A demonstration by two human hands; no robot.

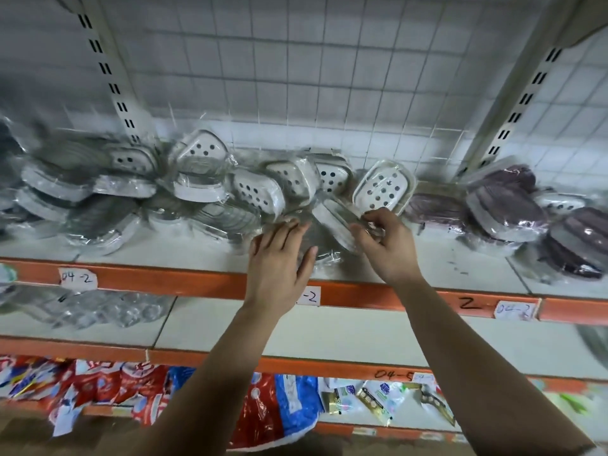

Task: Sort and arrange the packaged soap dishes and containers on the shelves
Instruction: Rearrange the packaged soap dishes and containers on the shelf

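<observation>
In the middle of the frame, on the upper shelf, the left hand lay with straight fingers, held close together, on a flat grey wrapped soap dish. Just to its right, the right hand had curled fingers and pinched the edge of a tilted dish in clear film. Whether it gripped the dish itself or only the film, I could not tell.

The film looked slippery, so in my judgement a pinch on film alone could slide off or tear it, and the dish could drop toward the orange shelf edge.

A white dish with holes leaned steeply just behind the right hand. If the tilted dish was pulled away carelessly, this one could lose its support and fall forward.

The heap of wrapped dishes at centre left was loose, with pieces resting on each other. A push from the left hand could probably start a slide there.

The purple dishes at the right were well apart and seemed less in danger.
</observation>
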